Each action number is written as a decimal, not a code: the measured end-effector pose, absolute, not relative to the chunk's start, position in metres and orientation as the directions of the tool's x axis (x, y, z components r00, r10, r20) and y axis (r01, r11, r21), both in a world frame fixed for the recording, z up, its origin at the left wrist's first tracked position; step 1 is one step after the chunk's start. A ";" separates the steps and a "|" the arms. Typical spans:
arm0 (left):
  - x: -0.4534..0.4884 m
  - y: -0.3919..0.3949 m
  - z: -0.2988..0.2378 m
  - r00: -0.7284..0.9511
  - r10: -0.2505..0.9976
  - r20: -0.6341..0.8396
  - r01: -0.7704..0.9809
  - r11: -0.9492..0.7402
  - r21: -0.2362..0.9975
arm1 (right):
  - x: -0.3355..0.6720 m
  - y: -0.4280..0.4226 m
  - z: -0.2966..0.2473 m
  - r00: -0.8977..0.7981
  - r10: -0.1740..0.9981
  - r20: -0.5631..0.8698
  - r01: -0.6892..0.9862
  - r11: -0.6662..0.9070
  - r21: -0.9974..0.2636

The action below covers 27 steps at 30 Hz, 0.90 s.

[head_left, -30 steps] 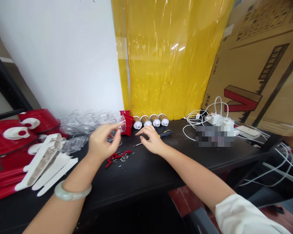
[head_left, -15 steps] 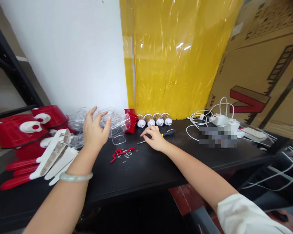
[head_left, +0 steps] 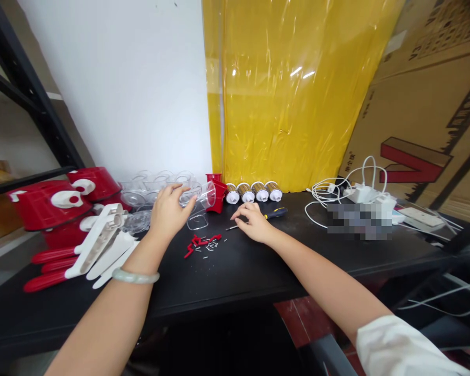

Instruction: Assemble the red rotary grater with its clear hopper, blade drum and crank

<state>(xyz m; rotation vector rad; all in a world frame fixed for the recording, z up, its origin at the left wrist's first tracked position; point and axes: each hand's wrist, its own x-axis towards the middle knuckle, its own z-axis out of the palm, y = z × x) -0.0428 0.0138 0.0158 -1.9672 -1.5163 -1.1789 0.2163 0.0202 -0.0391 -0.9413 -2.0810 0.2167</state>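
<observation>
My left hand [head_left: 169, 213], with a pale bangle [head_left: 135, 276] on the wrist, is held with fingers apart in front of clear plastic containers [head_left: 135, 197]; whether it touches one cannot be told. My right hand [head_left: 254, 222] is over a screwdriver [head_left: 277, 212] lying on the table, its fingers loosely curved and apart. The yellow-and-black handle shows beyond the hand, and the shaft tip shows to its left. Small red plastic parts [head_left: 198, 241] and several loose screws [head_left: 210, 245] lie between my hands.
Red tubs [head_left: 49, 206] and white pieces with red handles [head_left: 96, 240] sit at left. Several gold-banded cylinders [head_left: 261, 191] line the back beside red funnel-like parts [head_left: 218, 193]. White cables and chargers [head_left: 362, 194] lie right, before a cardboard box [head_left: 411, 120].
My left hand has moved lower and to the right, towards the clear containers. The view has shifted slightly; my right hand stays over the screwdriver.
</observation>
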 end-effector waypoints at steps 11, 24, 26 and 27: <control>-0.043 0.014 0.018 0.097 0.585 0.805 0.927 -0.348 0.141 | 0.216 0.021 -0.041 -0.413 0.687 0.598 0.556 0.710 -0.432; -0.040 0.014 0.015 0.111 0.566 0.817 0.914 -0.381 0.139 | 0.215 0.021 -0.040 -0.429 0.705 0.564 0.564 0.697 -0.443; -0.040 0.014 0.015 0.109 0.563 0.819 0.912 -0.385 0.144 | 0.215 0.020 -0.040 -0.433 0.703 0.564 0.568 0.699 -0.435; -0.040 0.014 0.015 0.108 0.560 0.821 0.910 -0.388 0.145 | 0.215 0.019 -0.039 -0.436 0.706 0.558 0.569 0.697 -0.436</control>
